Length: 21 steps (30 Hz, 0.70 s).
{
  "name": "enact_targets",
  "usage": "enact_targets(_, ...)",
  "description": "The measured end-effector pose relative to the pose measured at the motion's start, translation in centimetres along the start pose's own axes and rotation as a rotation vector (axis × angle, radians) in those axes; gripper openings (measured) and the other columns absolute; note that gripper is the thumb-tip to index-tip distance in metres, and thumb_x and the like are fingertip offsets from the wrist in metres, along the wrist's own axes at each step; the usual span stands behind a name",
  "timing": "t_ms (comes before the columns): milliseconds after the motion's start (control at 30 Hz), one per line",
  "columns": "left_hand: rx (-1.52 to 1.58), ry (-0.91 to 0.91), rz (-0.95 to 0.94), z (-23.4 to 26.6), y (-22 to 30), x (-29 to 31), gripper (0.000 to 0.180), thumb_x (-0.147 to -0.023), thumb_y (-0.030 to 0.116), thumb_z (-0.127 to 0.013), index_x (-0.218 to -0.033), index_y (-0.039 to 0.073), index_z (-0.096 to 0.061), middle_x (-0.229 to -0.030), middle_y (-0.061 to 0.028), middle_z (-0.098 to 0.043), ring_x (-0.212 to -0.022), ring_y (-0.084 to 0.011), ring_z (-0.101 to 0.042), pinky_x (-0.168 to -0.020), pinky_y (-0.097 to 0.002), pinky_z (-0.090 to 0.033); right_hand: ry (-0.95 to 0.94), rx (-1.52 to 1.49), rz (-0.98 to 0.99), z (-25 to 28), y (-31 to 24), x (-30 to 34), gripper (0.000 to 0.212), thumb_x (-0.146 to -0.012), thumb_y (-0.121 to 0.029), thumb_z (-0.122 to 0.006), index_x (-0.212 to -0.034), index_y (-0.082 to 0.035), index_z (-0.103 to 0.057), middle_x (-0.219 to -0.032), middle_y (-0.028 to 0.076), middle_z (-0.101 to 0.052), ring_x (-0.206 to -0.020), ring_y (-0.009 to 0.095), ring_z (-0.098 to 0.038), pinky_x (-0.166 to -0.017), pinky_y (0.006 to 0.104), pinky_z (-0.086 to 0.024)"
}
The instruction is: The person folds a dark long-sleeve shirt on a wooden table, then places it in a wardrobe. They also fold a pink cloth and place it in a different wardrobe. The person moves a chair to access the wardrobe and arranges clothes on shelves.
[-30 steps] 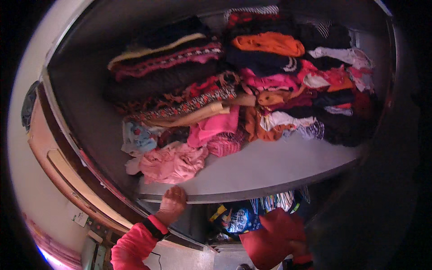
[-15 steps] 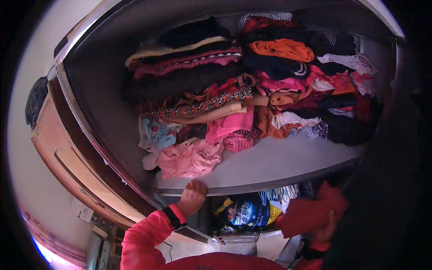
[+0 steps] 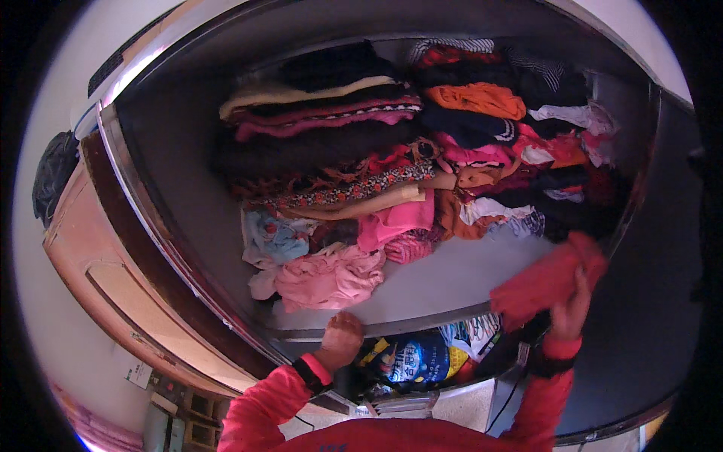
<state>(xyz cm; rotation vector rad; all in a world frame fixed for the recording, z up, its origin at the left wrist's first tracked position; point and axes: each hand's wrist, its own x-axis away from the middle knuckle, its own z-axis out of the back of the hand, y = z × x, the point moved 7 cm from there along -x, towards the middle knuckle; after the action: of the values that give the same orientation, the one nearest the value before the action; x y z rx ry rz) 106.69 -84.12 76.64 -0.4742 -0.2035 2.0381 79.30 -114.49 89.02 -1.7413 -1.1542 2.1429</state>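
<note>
Red cloth [image 3: 533, 288], lower right, gripped in right hand [image 3: 572, 307], apparently to keep it flat. Left hand [image 3: 343, 337], lower centre, closed over shelf edge [image 3: 422, 324], likely for support.

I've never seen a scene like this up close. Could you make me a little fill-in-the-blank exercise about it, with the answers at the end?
The right hand holds a cloth coloured ____.
The left hand is at the front edge of the grey ledge-like shelf, and the wristband behind it is ____.
In the picture, the pale pink garment lies to the ____ of the cloth.

Missing words: red; black; left.
</note>
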Motion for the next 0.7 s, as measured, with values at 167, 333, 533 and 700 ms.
enact_targets(167, -0.001, 0.143, -0.022, 1.4, 0.1, 0.5, 0.035, -0.068, 0.015, -0.054, -0.096, -0.006, -0.053, -0.094, -0.0208, -0.054, -0.089, -0.032, -0.052, -0.075, -0.0406, -0.043, 0.185, -0.701, -0.087, -5.4, -4.1, -14.2, 0.049, -0.074, -0.005, -0.052, -0.121, 0.003, -0.042, -0.118, 0.014, -0.05, -0.11, 0.025, -0.047, -0.096, 0.0351, -0.035)
enact_targets(333, 0.108, 0.183, 0.027, 2.1, -0.2, 0.6, 0.036, -0.069, 0.016, -0.053, -0.098, -0.006, -0.052, -0.096, -0.0208, -0.053, -0.09, -0.0322, -0.051, -0.075, -0.0403, -0.043, 0.366, -0.798, 0.169, -12.5, -10.7, -26.2, 0.039, -0.081, -0.008, -0.056, -0.118, 0.0, -0.046, -0.109, 0.011, -0.055, -0.099, 0.023, -0.055, -0.086, 0.0318, -0.042)
enact_targets(533, 0.059, 0.208, 0.039, 2.3, -0.1, 0.9, 0.034, -0.072, 0.017, -0.051, -0.097, -0.005, -0.053, -0.096, -0.0198, -0.054, -0.093, -0.0322, -0.05, -0.078, -0.0406, -0.041, 0.706, -0.318, 0.44, -22.3, -14.3, -30.6, 0.038, -0.078, -0.011, -0.056, -0.111, 0.004, -0.046, -0.106, 0.02, -0.055, -0.098, 0.03, -0.053, -0.085, 0.0368, -0.041)
enact_targets(700, 0.11, 0.164, 0.064, 1.8, -0.2, 0.4, 0.035, -0.072, 0.018, -0.051, -0.098, -0.005, -0.054, -0.096, -0.0209, -0.054, -0.095, -0.0342, -0.05, -0.078, -0.0434, -0.041, 0.685, -0.172, 0.428, -30.3, -14.9, -30.7, 0.033, -0.077, -0.008, -0.053, -0.107, 0.003, -0.048, -0.104, 0.022, -0.054, -0.097, 0.035, -0.052, -0.084, 0.0389, -0.04)
